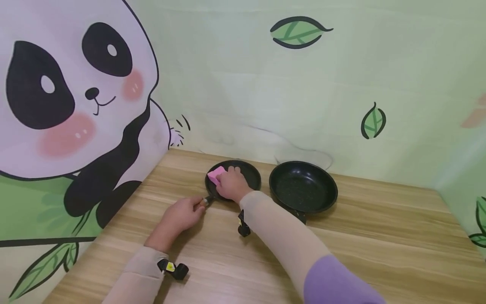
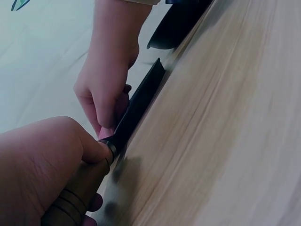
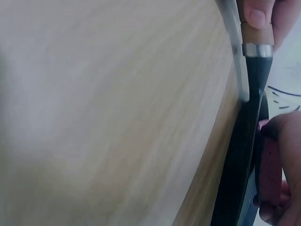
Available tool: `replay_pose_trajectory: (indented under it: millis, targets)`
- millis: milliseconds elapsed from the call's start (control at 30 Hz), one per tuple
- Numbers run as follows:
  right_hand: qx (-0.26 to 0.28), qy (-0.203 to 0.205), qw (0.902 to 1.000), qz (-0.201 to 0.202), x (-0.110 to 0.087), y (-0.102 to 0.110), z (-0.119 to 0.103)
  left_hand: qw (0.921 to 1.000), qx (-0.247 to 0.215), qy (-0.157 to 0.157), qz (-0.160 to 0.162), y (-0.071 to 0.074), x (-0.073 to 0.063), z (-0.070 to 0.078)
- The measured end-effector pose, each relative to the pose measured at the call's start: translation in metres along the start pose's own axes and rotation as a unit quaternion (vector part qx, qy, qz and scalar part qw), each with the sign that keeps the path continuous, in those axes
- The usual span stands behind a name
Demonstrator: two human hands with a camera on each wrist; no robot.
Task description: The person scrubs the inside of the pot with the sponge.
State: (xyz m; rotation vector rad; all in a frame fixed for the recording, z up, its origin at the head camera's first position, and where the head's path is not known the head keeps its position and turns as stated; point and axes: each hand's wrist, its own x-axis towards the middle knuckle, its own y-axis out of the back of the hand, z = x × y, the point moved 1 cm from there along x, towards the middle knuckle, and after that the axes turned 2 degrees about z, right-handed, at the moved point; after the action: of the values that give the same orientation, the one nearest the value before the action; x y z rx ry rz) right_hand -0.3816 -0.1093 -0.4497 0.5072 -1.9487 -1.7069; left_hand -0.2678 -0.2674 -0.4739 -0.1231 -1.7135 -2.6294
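Note:
A small black frying pan point(image 1: 250, 174) lies on the wooden table near the back wall. My left hand point(image 1: 182, 214) grips its wooden handle point(image 2: 77, 190), thumb lying near the metal collar point(image 3: 257, 50). Inside this pan my right hand point(image 1: 233, 185) holds a pink sponge point(image 1: 215, 174) against the left part of the cooking surface. Seen from the right wrist, the sponge's porous side point(image 3: 270, 172) shows between the fingers and thumb. The sponge's underside is hidden.
A larger black frying pan point(image 1: 303, 188) stands just right of the small one, its handle partly hidden behind my right sleeve point(image 1: 281, 223). A cloth backdrop point(image 1: 228, 84) with a panda and leaves borders the wooden table point(image 1: 379, 253) at the back and sides.

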Motion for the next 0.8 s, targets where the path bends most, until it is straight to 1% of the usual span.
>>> replay_pose_trajectory:
  millis: [67,133,233,333,433,533,733,800]
  targets:
    - [-0.002,0.022,0.9997,-0.009,-0.002,0.002,0.003,1.0,0.004,0.002,0.001,0.0,0.0,0.001]
    - [-0.007,0.056,0.9983,-0.018,-0.005,0.004,0.007,1.0,0.005,0.003,0.002,0.001,-0.001,0.001]
    - [-0.015,0.112,0.993,-0.035,-0.011,0.009,0.014,1.0,0.003,0.007,0.003,0.003,-0.001,0.002]
    - [-0.015,0.15,0.9869,-0.058,-0.018,0.015,0.022,1.0,0.0,0.006,0.003,0.005,-0.002,0.003]
    - [-0.011,0.17,0.9815,-0.088,-0.027,0.025,0.029,1.0,0.001,0.002,0.004,0.006,-0.002,0.003]
    - [-0.021,0.186,0.9763,-0.11,-0.037,0.036,0.035,1.0,0.004,-0.003,0.005,0.006,-0.002,0.003]
    - [-0.058,0.203,0.9686,-0.132,-0.05,0.049,0.05,1.0,0.004,-0.006,0.005,0.005,-0.002,0.004]
    - [-0.059,0.202,0.9678,-0.138,-0.053,0.052,0.055,1.0,0.002,-0.008,0.004,0.005,-0.002,0.005]
